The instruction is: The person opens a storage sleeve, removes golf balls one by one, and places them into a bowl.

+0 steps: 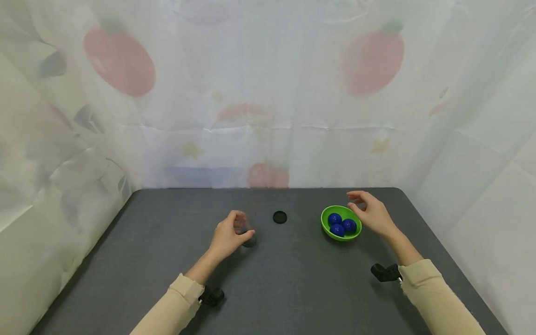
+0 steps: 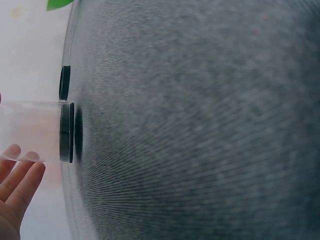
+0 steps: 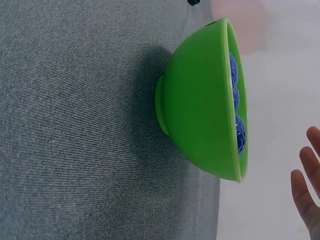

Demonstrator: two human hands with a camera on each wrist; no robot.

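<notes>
Here, left hand [image 1: 228, 236] loosely open beside clear cup [image 2: 35, 131], right hand [image 1: 372, 213] open over green bowl [image 1: 331, 230].

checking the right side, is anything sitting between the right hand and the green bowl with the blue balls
Nothing visible does. The right hand hovers at the far right rim of the green bowl, fingers loosely curled and holding nothing; the three blue balls lie uncovered inside. The black disc sits further left, out of the way.

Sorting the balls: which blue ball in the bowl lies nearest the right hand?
The rightmost ball in the green bowl, closest to the right hand; the other two lie farther left.
</notes>
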